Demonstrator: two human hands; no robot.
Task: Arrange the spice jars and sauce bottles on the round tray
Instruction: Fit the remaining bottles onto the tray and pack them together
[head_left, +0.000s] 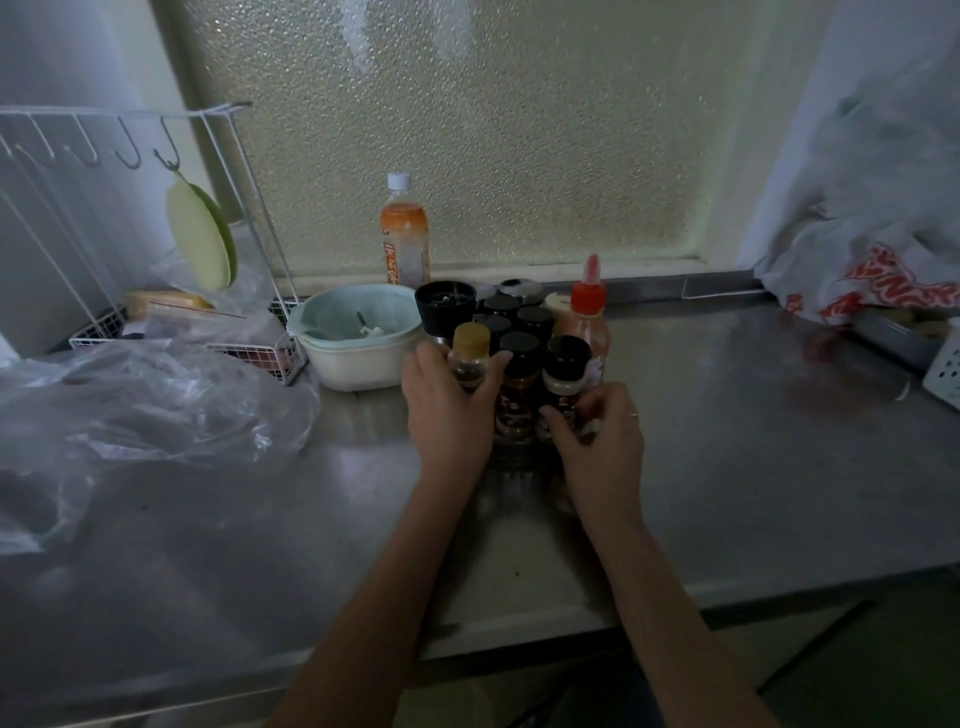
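Far left: white wire rack (156, 218) w/ hooks, a pale green sponge-like thing hanging off it, crumpled clear plastic bag (135, 410) on the counter (753, 441). None of that looks like part of the job.

Next over: light bowl (358, 338) w/ something white inside, just beside the jar cluster. Behind it an orange drink bottle (404, 231) w/ white cap stands alone by the window, apart from the group; can't tell if it belongs w/ the sauces.

Centre: jars packed tight. Black grinder (444, 304) at back left, several dark-lidded spice jars (519, 348) in rows, all upright & touching. The round tray itself is hidden under jars and hands, so can't confirm they sit on it.

Left hand (449, 400) is wrapped around a small clear bottle w/ tan cap (470, 353) at the cluster's front left. Right hand (597, 431) has fingers curled on a dark-lidded jar w/ pale label (563, 384) at front right.

Right of that: red-capped sauce bottle (589, 322), upright, touching the group.

Far right: plastic bags (872, 270), nothing jar-like visible.

Judgement: mostly done. Nearly all is grouped; the two front pieces seem to be getting final seating. Possibly the orange bottle left.
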